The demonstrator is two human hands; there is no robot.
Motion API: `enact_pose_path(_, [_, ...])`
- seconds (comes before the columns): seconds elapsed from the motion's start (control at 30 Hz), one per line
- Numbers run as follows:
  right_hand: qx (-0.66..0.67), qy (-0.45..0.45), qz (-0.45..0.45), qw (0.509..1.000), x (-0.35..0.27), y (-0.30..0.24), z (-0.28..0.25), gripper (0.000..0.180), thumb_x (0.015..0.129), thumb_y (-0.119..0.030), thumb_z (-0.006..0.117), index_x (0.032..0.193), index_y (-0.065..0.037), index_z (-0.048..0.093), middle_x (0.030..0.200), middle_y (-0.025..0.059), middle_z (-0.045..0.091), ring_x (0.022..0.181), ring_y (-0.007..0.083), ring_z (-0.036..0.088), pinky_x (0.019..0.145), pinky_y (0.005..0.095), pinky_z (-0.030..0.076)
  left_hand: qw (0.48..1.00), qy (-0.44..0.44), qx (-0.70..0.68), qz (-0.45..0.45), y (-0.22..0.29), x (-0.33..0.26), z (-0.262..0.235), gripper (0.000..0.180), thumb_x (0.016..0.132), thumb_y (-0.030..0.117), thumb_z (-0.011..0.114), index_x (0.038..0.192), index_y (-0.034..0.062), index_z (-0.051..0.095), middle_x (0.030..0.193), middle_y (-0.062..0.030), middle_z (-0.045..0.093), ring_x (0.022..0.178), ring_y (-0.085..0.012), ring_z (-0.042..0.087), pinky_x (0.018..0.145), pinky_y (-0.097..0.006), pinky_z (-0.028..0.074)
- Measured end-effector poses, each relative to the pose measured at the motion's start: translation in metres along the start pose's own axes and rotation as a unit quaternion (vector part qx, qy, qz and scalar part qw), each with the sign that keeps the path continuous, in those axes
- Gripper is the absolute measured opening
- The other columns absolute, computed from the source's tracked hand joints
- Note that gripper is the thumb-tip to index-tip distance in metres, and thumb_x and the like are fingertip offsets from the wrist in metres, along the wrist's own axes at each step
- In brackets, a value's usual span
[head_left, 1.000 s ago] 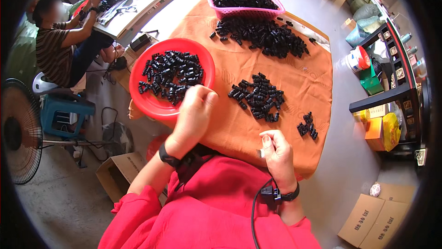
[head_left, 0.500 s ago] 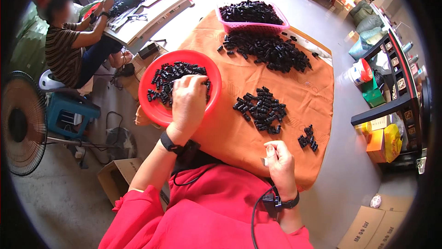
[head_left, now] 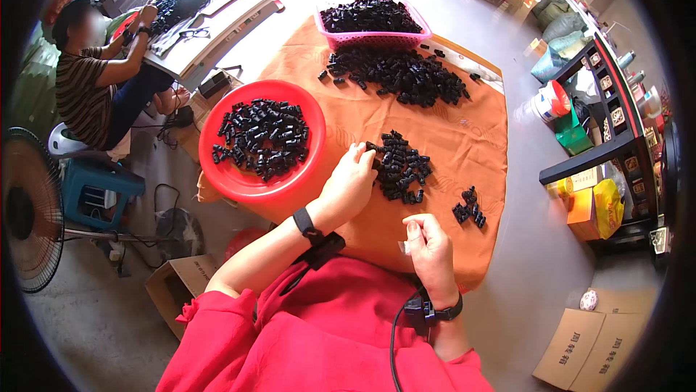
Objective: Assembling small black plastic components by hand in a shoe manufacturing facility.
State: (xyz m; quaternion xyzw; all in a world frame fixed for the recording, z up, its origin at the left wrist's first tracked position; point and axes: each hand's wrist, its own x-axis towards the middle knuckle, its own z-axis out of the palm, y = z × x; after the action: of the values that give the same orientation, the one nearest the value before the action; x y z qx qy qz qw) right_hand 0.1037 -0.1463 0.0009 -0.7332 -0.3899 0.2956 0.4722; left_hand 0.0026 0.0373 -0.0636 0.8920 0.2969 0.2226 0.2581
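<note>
My left hand [head_left: 349, 183] reaches to the left edge of a small heap of black plastic parts [head_left: 401, 167] on the orange cloth [head_left: 464, 131]. Its fingers are closed at a black part there, mostly hidden by the hand. Close to my body, my right hand [head_left: 430, 251] is curled with the thumb on top, pinching a small pale flat piece [head_left: 404, 247] whose kind I cannot make out. A red round basin [head_left: 315, 113] holding many more black parts stands left of my left hand. A smaller cluster of black parts [head_left: 470, 207] lies beyond my right hand.
A pink basket [head_left: 377, 40] full of black parts stands at the far edge, a large heap [head_left: 409, 73] before it. At left are a fan [head_left: 29, 207], a blue stool [head_left: 98, 189] and a person [head_left: 98, 84] at another table. A dark rack [head_left: 631, 131] stands right.
My left hand has left the basin and moved right to the small heap. My right hand keeps its curled pinch. The whole view has shifted slightly.
</note>
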Motion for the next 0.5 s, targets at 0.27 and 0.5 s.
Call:
enact_pose_path(0.27, [0.0,-0.01,0.004,1.0,0.003,0.002,0.004,0.011,0.1,-0.011,0.057,0.101,-0.002,0.061,0.07,0.0064,0.062,0.063,0.0113,0.064,0.055,0.0287,0.053,0.996,-0.056,-0.067,-0.023,0.023,-0.033,-0.002,0.039,0.09,0.008,0.061,0.124,-0.0084,0.052,0.135,-0.0345,0.048,0.129,-0.0466,0.045,0.111,-0.047,0.037])
enact_pose_path(0.5, [0.018,-0.001,0.016,1.0,0.002,0.002,0.002,0.012,0.102,-0.012,0.054,0.101,-0.001,0.061,0.069,-0.0036,0.054,0.06,0.0025,0.049,0.056,0.0206,0.045,0.998,0.023,-0.027,0.054,0.031,-0.009,-0.004,0.038,0.088,0.006,0.061,0.125,-0.0007,0.056,0.128,-0.024,0.056,0.119,-0.0413,0.052,0.103,-0.046,0.043])
